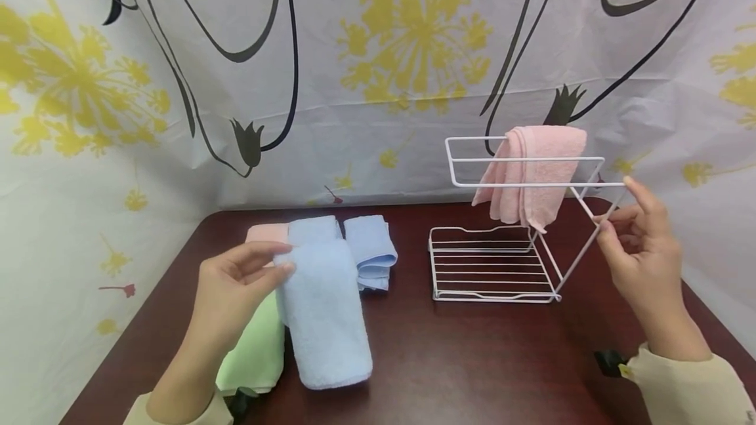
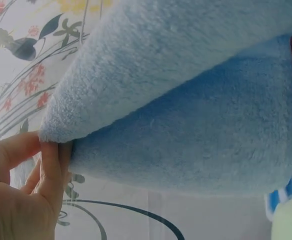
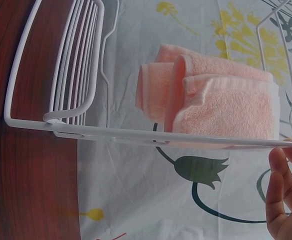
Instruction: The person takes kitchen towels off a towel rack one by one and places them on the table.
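My left hand point(image 1: 233, 300) pinches a corner of a folded light-blue towel point(image 1: 327, 317), which hangs over other folded towels. In the left wrist view the fingers and thumb hold the blue towel point(image 2: 186, 125) at one end, its folded layers parting. A white wire rack point(image 1: 496, 297) with a slatted base and an upper frame stands on the right of the table. My right hand point(image 1: 644, 254) grips the rack's upper right corner between thumb and fingers. Over the upper bars hangs a pink towel point(image 1: 546, 169), seen again as a folded pink towel point(image 3: 221, 102) in the right wrist view.
Beneath and beside the held towel lie a green towel point(image 1: 256, 353), a peach towel point(image 1: 267, 233) and another blue towel point(image 1: 313, 229). A separate folded blue towel point(image 1: 371, 248) sits right of them. Behind the dark red table point(image 1: 461, 359) hangs a flower-patterned sheet point(image 1: 378, 136).
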Tool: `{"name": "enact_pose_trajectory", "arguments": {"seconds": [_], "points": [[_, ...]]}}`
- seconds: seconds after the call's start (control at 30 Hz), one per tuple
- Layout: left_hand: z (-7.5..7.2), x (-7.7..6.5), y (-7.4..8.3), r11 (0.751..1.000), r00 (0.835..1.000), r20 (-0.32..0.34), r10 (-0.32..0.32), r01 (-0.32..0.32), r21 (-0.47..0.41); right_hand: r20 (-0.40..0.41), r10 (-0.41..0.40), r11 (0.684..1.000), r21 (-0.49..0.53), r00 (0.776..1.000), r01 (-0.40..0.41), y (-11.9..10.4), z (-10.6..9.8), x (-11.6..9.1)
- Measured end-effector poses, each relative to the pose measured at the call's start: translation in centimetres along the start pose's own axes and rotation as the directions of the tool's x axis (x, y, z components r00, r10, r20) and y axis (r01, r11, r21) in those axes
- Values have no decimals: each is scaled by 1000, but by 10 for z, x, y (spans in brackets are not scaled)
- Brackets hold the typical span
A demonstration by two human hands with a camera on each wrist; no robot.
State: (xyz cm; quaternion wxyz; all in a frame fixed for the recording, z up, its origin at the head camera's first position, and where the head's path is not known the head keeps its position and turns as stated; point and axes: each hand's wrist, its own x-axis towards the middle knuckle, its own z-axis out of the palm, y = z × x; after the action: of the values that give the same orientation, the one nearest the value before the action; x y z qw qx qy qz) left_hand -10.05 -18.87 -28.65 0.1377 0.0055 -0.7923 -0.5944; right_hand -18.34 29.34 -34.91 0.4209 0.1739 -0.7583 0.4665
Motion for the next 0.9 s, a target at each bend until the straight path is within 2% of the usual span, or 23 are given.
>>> {"name": "enact_pose_trajectory", "arguments": {"seconds": [0.1,0.23,0.43,0.53,0.7,0.9], "points": [[0,-8,0,999,998,38,-53,53,7,-6,11,1000,8,1000,-11,0,-1,0],[-2,-16,2,996,993,72,-91,91,1,-12,18,1000,20,1000,-18,0,-2,0],[-4,-17,-5,989,985,97,-145,143,18,-8,-8,1000,26,1000,8,-2,-1,1],[-4,-10,-15,986,981,103,-167,165,30,-7,-14,999,32,1000,14,-3,0,1],[-7,13,-38,980,972,132,-195,187,68,-9,-11,999,37,1000,12,-2,2,1],[-13,43,-66,974,961,204,-186,153,165,-10,-1,999,39,1000,1,-1,1,0]]}}
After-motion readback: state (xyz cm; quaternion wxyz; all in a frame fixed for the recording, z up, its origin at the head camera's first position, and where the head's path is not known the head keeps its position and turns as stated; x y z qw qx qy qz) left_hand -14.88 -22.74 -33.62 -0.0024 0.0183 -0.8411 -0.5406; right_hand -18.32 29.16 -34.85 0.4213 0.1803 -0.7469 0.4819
